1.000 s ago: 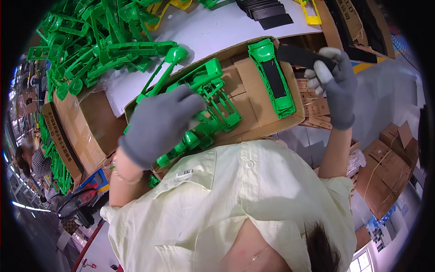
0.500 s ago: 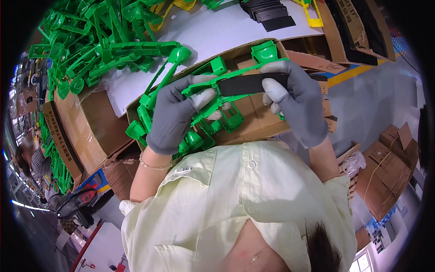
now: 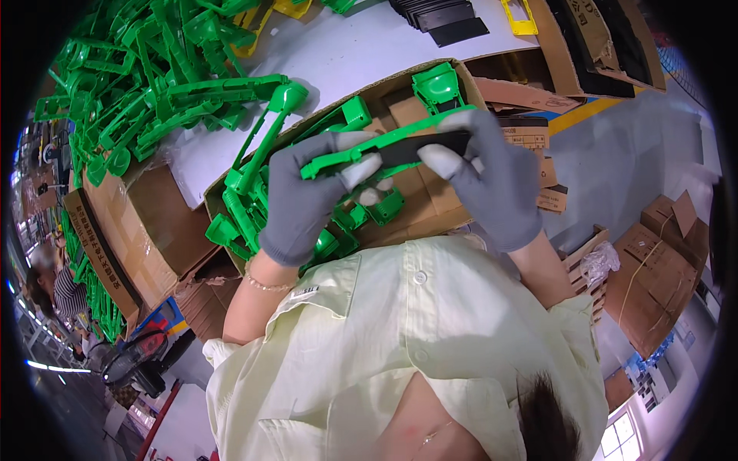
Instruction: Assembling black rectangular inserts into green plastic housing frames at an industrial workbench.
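Both gloved hands grasp one long green plastic part (image 3: 361, 154) with a black strip (image 3: 423, 147) set along it. The left hand (image 3: 307, 200) clenches around its left end; the right hand (image 3: 492, 180) pinches the right end and the strip with its fingertips. The part is held level just above an open cardboard box (image 3: 430, 207) holding more green parts (image 3: 246, 200). Far left, a heap of green parts (image 3: 146, 84) lies on the white table (image 3: 338, 54).

Lighting is bright and even from overhead. Shadows are soft. The white tabletop (image 3: 338, 58) shows mild glare. Fisheye distortion bends edges; the rim is black and blurred.
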{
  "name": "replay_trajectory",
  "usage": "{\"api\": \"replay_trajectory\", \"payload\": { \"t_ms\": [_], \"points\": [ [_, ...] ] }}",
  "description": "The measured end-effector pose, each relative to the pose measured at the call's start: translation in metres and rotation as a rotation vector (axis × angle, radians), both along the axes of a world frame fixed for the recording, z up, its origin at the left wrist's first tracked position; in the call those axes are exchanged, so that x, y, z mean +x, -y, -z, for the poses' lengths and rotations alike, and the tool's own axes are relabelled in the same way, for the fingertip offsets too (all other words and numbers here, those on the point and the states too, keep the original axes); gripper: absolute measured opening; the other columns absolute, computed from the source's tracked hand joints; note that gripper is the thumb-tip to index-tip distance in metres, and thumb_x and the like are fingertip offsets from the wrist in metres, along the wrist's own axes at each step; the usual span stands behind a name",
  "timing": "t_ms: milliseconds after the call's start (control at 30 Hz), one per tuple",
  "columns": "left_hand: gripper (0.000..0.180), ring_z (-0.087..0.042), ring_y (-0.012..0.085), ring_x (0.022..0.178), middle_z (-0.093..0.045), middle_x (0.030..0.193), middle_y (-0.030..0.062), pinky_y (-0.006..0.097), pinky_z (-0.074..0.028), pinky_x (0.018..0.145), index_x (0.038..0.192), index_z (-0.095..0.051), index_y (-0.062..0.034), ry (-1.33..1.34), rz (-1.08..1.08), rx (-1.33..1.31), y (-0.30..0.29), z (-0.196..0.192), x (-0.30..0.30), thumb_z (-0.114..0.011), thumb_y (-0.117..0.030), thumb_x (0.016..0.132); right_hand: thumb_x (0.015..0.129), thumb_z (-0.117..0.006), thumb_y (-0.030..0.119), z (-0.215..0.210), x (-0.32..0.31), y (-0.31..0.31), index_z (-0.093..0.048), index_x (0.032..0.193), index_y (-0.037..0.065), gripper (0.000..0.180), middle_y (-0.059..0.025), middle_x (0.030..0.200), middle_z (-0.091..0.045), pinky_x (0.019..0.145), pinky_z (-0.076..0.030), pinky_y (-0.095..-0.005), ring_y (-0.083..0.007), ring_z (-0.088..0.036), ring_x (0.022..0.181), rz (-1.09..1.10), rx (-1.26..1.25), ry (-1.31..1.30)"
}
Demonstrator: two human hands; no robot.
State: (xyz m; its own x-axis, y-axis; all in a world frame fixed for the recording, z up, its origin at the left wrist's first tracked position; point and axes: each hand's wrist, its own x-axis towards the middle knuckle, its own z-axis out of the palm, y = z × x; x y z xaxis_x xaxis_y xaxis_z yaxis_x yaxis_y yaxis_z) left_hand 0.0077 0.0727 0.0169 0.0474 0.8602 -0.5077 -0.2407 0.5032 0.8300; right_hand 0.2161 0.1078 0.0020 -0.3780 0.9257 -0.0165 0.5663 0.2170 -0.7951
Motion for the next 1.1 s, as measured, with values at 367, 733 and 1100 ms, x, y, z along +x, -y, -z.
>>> {"api": "replay_trajectory", "payload": {
  "t_ms": [367, 733, 1100],
  "points": [
    [0.017, -0.065, 0.0122, 0.065, -0.066, 0.083, 0.0075, 0.021, -0.051, 0.049, 0.099, -0.063, 0.0049, -0.113, 0.334, -0.091, -0.013, 0.006, -0.003, -0.066, 0.002, 0.083, 0.081, -0.071, 0.029, 0.029, 0.025, 0.041, -0.064, 0.082, 0.003, 0.026, -0.0095, 0.061, -0.059, 0.052, -0.045, -0.0315, -0.0211, -0.060, 0.054, 0.035, -0.089, 0.019],
    [0.010, -0.061, 0.0104, 0.054, -0.063, 0.073, 0.0061, 0.021, -0.047, 0.044, 0.093, -0.059, 0.0023, -0.212, 0.582, -0.121, -0.057, 0.010, -0.010, -0.062, -0.003, 0.084, 0.076, -0.073, 0.031, 0.006, 0.054, 0.003, -0.063, 0.105, 0.008, 0.038, -0.0079, 0.082, -0.064, 0.058, -0.046, -0.0285, -0.0161, -0.061, 0.066, 0.103, -0.177, 0.053],
    [0.029, -0.067, 0.0297, 0.075, -0.067, 0.077, 0.0139, 0.040, -0.053, 0.065, 0.088, -0.062, -0.0051, -1.520, 0.924, 0.418, -0.094, 0.034, 0.045, -0.072, -0.028, 0.073, 0.080, -0.065, 0.020, 0.090, 0.034, -0.172, -0.060, 0.108, 0.019, 0.029, -0.0017, 0.105, -0.059, 0.071, -0.050, -0.0368, -0.0275, -0.061, 0.085, -0.325, 0.511, 0.482]
  ]
}}
